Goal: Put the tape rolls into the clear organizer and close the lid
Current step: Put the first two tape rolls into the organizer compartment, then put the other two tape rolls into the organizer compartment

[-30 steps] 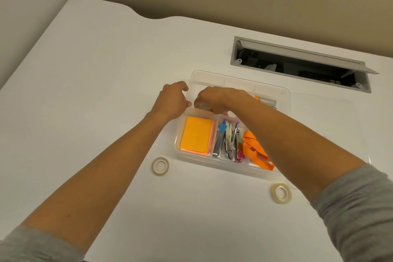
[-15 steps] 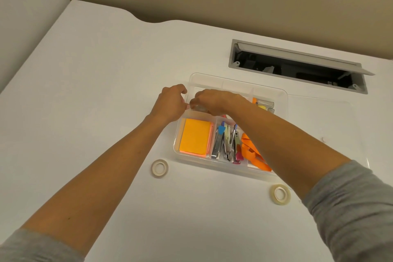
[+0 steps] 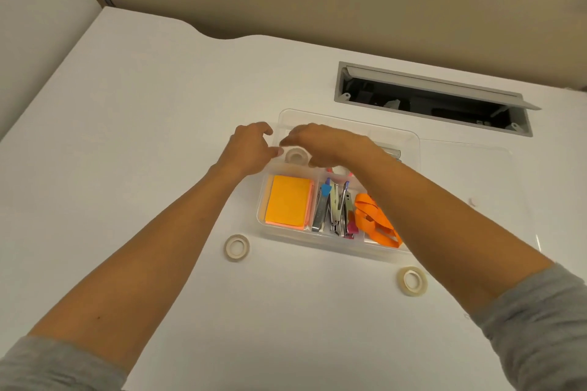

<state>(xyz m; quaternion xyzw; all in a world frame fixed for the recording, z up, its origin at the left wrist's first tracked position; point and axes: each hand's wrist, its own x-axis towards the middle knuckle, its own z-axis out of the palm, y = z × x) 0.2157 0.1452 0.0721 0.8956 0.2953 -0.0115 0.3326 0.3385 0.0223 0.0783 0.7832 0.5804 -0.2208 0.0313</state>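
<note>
A: Why do both hands crowd the far-left corner of the clear organizer [image 3: 409, 136]?

B: That back-left compartment is the one with a tape roll [image 3: 296, 155] lying flat in it, at about eleven o'clock from the tray's middle. The left hand [image 3: 249, 149] sits at the organizer's left wall, fingers curled; its thumb tip is near the roll, at the roll's nine o'clock. Whether it actually touches cannot be told.

A: And the right hand [image 3: 320, 144]?

B: It arches over the roll from three o'clock, fingers loosely bent above it. It seems to have nothing pinched, though its fingertips hide the roll's right edge, so a light hold cannot be ruled out.

A: What else fills the tray?

B: The orange sticky notes [image 3: 288, 200] take the near-left compartment, staplers and clips [image 3: 333, 209] the middle one, an orange strap [image 3: 374, 219] the right. That probably explains why the rolls go in the back row.

A: How much is left?

B: Two rolls lie on the white desk [image 3: 127, 136]: one roll [image 3: 236, 247] at seven o'clock of the tray, another roll [image 3: 412, 281] at five o'clock. The clear lid [image 3: 482, 194] lies open flat at three o'clock, so closing likely comes last.
</note>
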